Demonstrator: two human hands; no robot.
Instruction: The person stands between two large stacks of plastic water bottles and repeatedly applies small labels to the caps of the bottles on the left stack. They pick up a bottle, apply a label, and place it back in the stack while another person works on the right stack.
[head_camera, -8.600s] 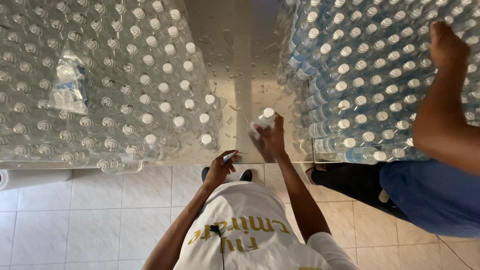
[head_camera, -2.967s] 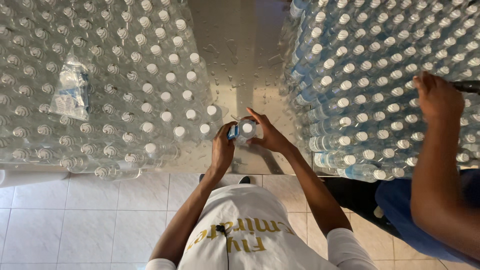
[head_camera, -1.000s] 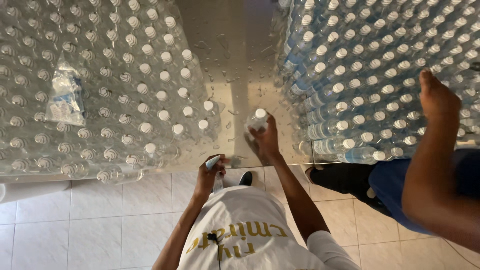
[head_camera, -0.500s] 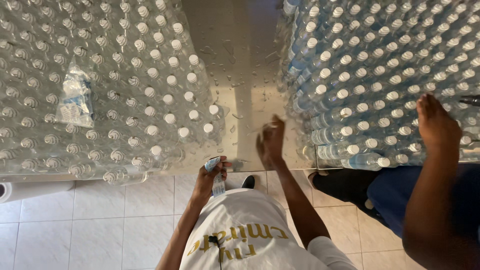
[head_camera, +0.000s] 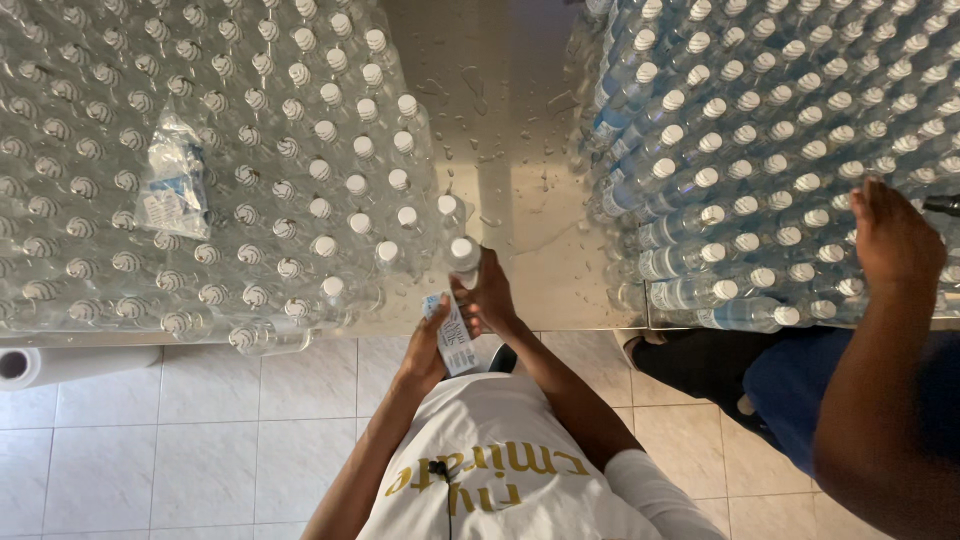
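The left hand (head_camera: 428, 345) is closed around a strip of white labels (head_camera: 455, 340), thumb on top and fingers curled underneath, holding it just in front of the table edge (head_camera: 560, 322) and above the tiled floor (head_camera: 200, 430). The right hand (head_camera: 487, 300) is half open, its fingers spread loosely around the lower part of a clear plastic bottle (head_camera: 463, 258) with a white cap; the fingertips touch the bottle, but whether they grip it firmly cannot be told. That bottle stands upright at the near edge of the metal table, at the right-hand corner of a big crowd of unlabelled bottles (head_camera: 200, 170) that fills the left side of the table. A crumpled clear plastic bag (head_camera: 172, 185) lies on top of that crowd, well apart from the hands. A bare wet strip of table runs down the middle, sprinkled with water drops. On the right side of it stands a second mass of labelled bottles (head_camera: 780, 130), packed tight and wearing blue-and-white bands. Another person's hand (head_camera: 890, 235) rests on the near edge of that mass, its arm reaching in from the lower right, next to blue trousers (head_camera: 790, 400). A white paper roll (head_camera: 20, 365) shows under the table edge at the far left.
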